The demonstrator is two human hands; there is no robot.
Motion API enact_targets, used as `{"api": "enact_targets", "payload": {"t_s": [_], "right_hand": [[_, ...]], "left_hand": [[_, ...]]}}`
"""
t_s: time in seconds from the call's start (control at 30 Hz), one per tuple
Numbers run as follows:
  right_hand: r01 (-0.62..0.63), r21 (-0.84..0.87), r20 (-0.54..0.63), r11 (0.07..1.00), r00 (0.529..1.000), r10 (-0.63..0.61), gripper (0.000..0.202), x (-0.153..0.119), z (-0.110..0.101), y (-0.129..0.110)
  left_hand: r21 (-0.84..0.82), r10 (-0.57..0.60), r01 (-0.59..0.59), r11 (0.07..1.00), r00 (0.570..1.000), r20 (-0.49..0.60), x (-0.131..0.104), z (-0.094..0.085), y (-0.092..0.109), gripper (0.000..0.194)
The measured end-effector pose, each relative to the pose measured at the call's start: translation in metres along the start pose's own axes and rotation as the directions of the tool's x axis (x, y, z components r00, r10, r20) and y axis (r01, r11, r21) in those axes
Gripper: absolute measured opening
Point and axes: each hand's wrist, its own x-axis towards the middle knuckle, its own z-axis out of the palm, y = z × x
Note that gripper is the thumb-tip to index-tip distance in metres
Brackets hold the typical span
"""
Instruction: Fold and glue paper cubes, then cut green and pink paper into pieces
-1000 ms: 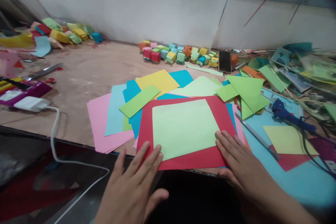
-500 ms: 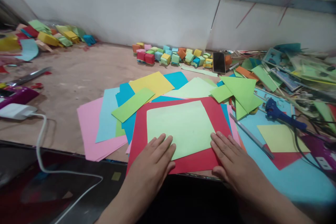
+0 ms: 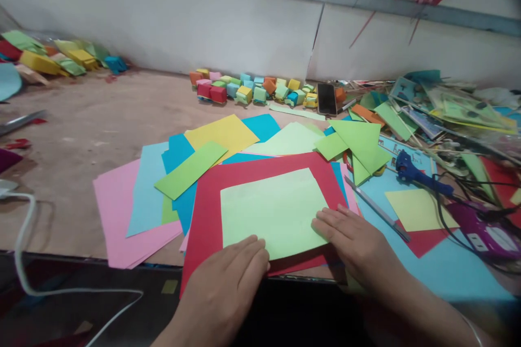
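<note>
A pale green sheet [image 3: 271, 211] lies on a larger red sheet [image 3: 207, 195] at the table's front edge. My left hand [image 3: 230, 276] rests on the near left part of the green sheet, its fingers together and stretched out flat. On the right side of the same sheet lies my right hand [image 3: 350, 236], fingers extended over its edge, with the thumb hidden. Both hands touch the paper without gripping it. Beneath and behind the red sheet spread pink [image 3: 118, 200], light blue [image 3: 148, 184] and yellow sheets [image 3: 228, 133], with green strips on top.
Small folded paper blocks [image 3: 244, 92] stand near the wall beside a phone [image 3: 326, 100]. To the right are a metal cutter or scissors blade [image 3: 378, 209], a blue glue gun [image 3: 419, 173], cables and a scrap pile. A white cable [image 3: 24, 249] hangs at the left.
The view has shifted, so most things sit further left. My right hand has moved inward over the green sheet's right edge, and my left hand lies lower on its near side.
</note>
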Motion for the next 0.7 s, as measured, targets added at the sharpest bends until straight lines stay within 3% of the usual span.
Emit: {"api": "enact_targets", "payload": {"t_s": [0.1,0.17,0.27,0.4,0.57,0.7], "right_hand": [[-0.016,0.01,-0.004,1.0,1.0,0.016,0.042,-0.004,-0.004,0.005],[-0.036,0.051,-0.003,0.998,0.999,0.036,0.043,-0.006,-0.009,0.007],[-0.065,0.168,0.041,0.984,0.997,0.058,0.047,-0.008,-0.017,0.011],[-0.063,0.214,0.082,0.975,0.996,0.047,0.044,-0.01,-0.022,0.017],[-0.04,-0.01,-0.068,0.999,0.997,0.039,0.036,-0.004,-0.016,-0.001],[0.064,0.1,-0.148,0.993,0.988,-0.049,0.026,0.007,-0.006,-0.022]], "left_hand": [[-0.119,0.057,-0.044,0.992,0.992,0.11,-0.009,-0.006,-0.008,0.019],[-0.164,0.088,-0.057,0.985,0.978,0.188,-0.016,-0.01,-0.018,0.028],[-0.176,-0.02,0.064,0.982,0.97,0.242,-0.025,-0.014,-0.034,0.048],[-0.168,-0.088,0.119,0.979,0.98,0.18,-0.035,-0.007,-0.048,0.05],[-0.065,-0.027,0.035,0.997,0.993,0.115,-0.033,0.005,-0.046,0.041],[-0.005,0.027,-0.026,1.0,0.992,0.123,-0.02,0.005,-0.034,0.035]]}}
